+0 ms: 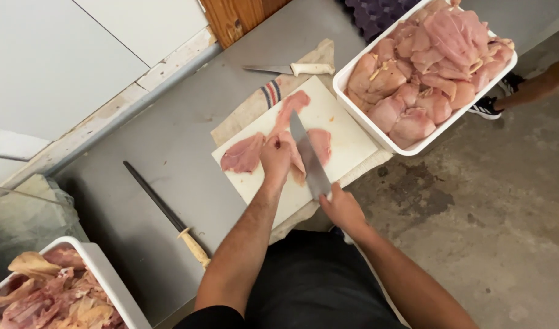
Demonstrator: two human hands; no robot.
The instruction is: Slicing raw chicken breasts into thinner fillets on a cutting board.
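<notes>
We note a raw chicken fillet [307,152] lying near the centre of the frame, on a white cutting board [346,143] set at an angle over a cloth [267,97] with a striped edge. The left hand [275,157] presses down on the fillet from above, fingers curled and bunched on the meat, pinning it flat to the board. The right hand [340,206], just below and right of the board's lower edge, is wrapped tight around the handle of a large knife [309,157]; the handle itself is hidden inside the fist. The blade runs up and left across the fillet, right beside the left hand's fingers.

Two more pieces lie on the same board: a flat slice [243,153] at its left corner and a long strip [291,106] toward the top.

At upper right, touching the board's edge, we see a white tub [377,131] heaped with pale fillets. A second knife [288,69] with a white handle lies above the cloth, top centre. A dark sharpening steel [163,210] with a pale handle lies diagonally on the grey table [170,134], left of the forearm. At lower left, another white tub [103,268] holds darker trimmings. Someone else's leg and shoe [490,106] show at the right edge, on the concrete floor [505,213].
</notes>
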